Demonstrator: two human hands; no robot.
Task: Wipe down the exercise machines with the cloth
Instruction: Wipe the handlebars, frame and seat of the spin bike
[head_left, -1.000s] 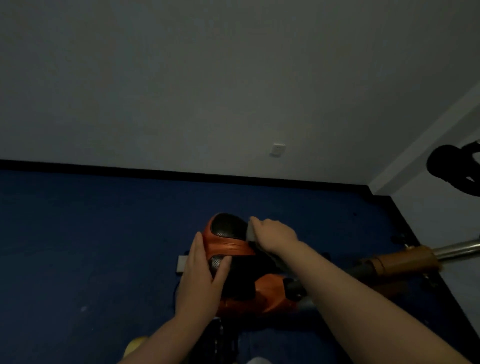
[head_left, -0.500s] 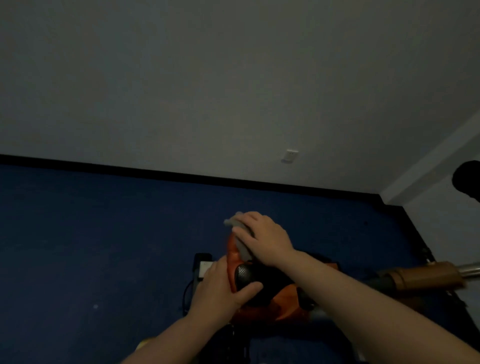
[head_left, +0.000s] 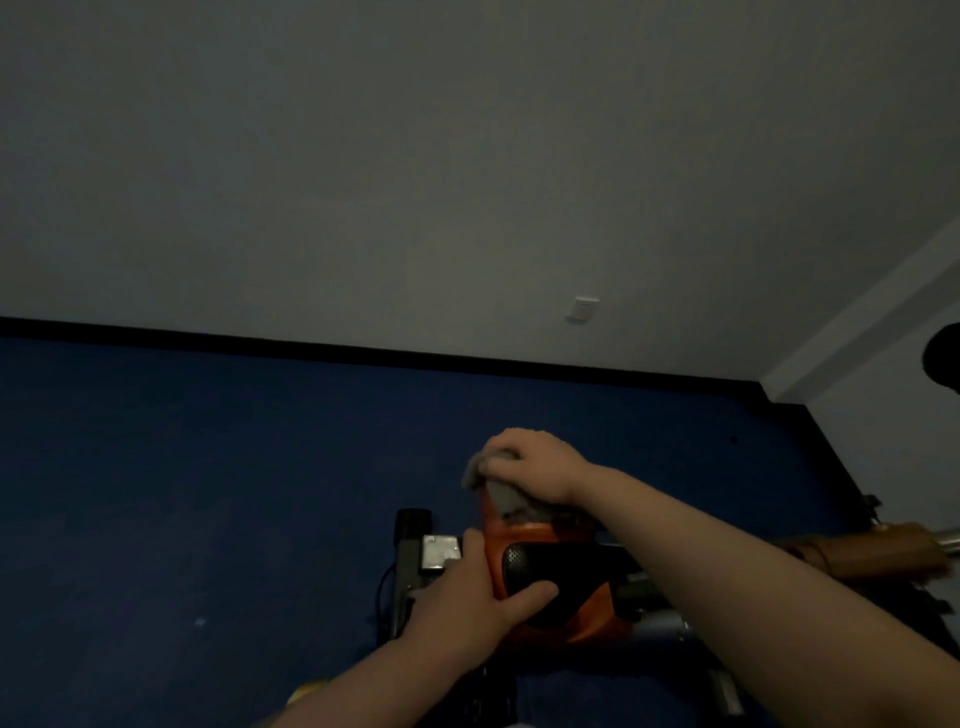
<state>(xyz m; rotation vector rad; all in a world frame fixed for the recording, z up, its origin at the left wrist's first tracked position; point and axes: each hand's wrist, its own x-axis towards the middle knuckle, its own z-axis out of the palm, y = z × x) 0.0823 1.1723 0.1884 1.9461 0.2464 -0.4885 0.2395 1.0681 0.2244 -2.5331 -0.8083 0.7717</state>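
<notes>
Orange and black plastic forms the exercise machine housing (head_left: 545, 577) low on the blue floor (head_left: 208, 493). Our right hand (head_left: 535, 465) curls round a grey cloth (head_left: 506, 499), pressing it on the housing's far top edge. Our left hand (head_left: 467, 597) grips its near-left side, thumb on the black panel
</notes>
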